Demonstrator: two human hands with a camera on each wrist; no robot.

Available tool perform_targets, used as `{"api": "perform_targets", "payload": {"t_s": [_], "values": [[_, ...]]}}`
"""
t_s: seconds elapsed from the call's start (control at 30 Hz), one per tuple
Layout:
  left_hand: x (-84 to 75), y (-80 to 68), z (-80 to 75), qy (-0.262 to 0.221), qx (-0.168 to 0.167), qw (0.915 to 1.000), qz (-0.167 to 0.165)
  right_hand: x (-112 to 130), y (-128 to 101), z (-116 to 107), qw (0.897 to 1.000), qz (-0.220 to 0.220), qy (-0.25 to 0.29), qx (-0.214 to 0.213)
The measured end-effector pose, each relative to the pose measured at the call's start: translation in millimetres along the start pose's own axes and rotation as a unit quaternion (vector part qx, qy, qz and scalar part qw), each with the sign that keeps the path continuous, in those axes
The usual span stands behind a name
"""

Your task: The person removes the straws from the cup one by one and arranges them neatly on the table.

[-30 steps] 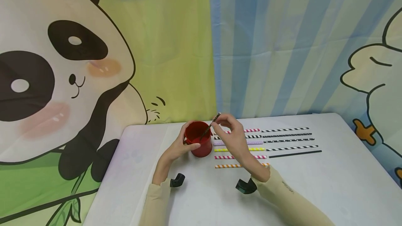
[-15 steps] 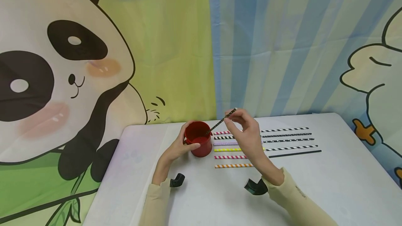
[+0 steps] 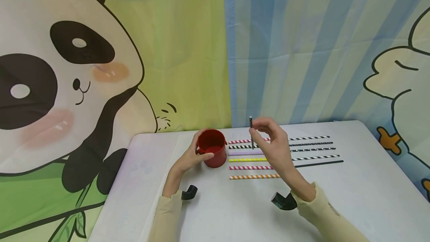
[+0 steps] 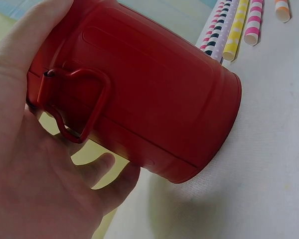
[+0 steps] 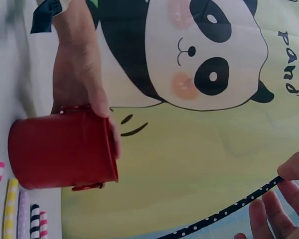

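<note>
A thin black paper straw with white dots (image 3: 251, 132) is pinched between the thumb and fingertips of the right hand (image 3: 273, 145) and held nearly upright, clear of the surface. In the right wrist view the same straw (image 5: 224, 211) is seen running out from the curled fingers (image 5: 295, 174). Directly beneath this hand, a row of paper straws is laid flat and parallel on the white table (image 3: 352, 197): a pink-and-white striped straw (image 3: 250, 167), an orange-and-white striped straw (image 3: 253, 176), a yellow striped straw (image 3: 246, 160), a pale lilac dotted straw (image 3: 243, 153) and, further to the outer side, several black-and-white striped straws (image 3: 314, 138).

To the inner side of the right hand, well apart from the raised straw, a small red metal cup with a wire handle (image 3: 212, 152) is gripped by the left hand (image 3: 189, 158), the thumb across its near wall and the fingers wrapped round the far side. In the left wrist view the cup (image 4: 139, 99) is seen standing on the table with the palm against its handle side. Behind the table a cartoon panda backdrop (image 3: 67, 77) is hung.
</note>
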State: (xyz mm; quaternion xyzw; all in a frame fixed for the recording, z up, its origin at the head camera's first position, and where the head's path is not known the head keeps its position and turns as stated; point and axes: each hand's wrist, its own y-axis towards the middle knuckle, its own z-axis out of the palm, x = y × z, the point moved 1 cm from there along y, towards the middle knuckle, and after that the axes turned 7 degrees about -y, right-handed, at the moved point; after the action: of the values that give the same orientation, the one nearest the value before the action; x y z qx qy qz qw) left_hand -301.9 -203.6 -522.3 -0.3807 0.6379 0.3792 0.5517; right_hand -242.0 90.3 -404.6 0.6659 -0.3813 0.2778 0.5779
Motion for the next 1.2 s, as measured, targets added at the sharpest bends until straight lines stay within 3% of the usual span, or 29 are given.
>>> {"api": "perform_targets", "payload": {"t_s": [0.2, 0.4, 0.67, 0.97, 1.2], "values": [[0.3, 0.7, 0.2, 0.004, 0.000, 1.0000, -0.001, -8, -6, -4, 0.994, -0.005, -0.106, 0.035], [0.5, 1.5, 0.2, 0.005, -0.001, 1.0000, -0.001, -16, -11, -7, 0.980, -0.066, -0.174, 0.066], [1.2, 1.6, 0.1, 0.005, 0.001, 1.0000, -0.001, -30, -20, -7, 0.948, -0.134, -0.270, 0.099], [0.9, 1.4, 0.2, -0.001, 0.000, 1.0000, -0.005, -42, -28, -8, 0.908, -0.209, -0.350, 0.099], [0.9, 0.5, 0.0, 0.002, -0.004, 1.0000, -0.007, -49, -33, -14, 0.893, -0.224, -0.374, 0.109]]}}
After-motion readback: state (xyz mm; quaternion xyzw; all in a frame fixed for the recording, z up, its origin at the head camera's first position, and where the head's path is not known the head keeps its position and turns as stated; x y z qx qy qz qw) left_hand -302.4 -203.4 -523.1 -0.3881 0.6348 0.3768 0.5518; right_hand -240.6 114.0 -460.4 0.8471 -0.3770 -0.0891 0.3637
